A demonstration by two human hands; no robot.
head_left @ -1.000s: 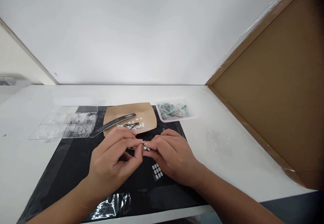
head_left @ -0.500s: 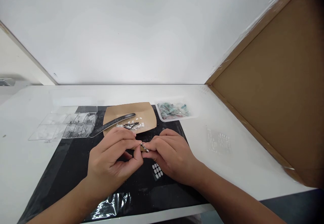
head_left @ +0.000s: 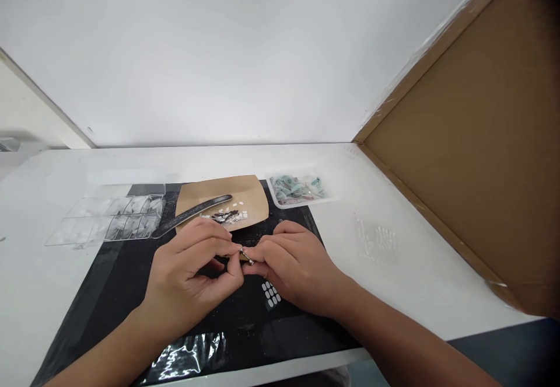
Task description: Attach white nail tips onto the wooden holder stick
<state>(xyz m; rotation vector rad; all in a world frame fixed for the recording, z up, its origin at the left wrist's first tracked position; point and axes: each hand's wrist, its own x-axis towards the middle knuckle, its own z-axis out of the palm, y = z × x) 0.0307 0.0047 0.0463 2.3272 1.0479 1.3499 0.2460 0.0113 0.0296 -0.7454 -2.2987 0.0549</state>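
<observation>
Over the black mat, my left hand (head_left: 192, 276) and my right hand (head_left: 295, 267) meet, their fingertips nearly touching. Between them shows a small shiny metal piece (head_left: 247, 257) with something brownish beside it; its kind is too small to make out. My left thumb and index finger pinch its left end, and my right thumb and index finger close on its right side. Under the right hand's edge lies a small sheet of white oval stickers (head_left: 271, 295). Just beyond the fingers is a brown paper tray (head_left: 245, 187) holding a dark curved nail file (head_left: 199, 209) and white and black bits (head_left: 231, 216).
At the left stands a clear compartment box (head_left: 131, 218) with pale contents, its lid raised. Behind my right hand is a white tray (head_left: 284, 205) of small greenish packets. Clear dotted sheets (head_left: 376, 240) lie on the white table. A cardboard panel (head_left: 459, 142) rises at the right.
The view has shifted slightly. My hands keep nearly the same pinch, and the metal piece between them is turned a little and shows slightly more.
</observation>
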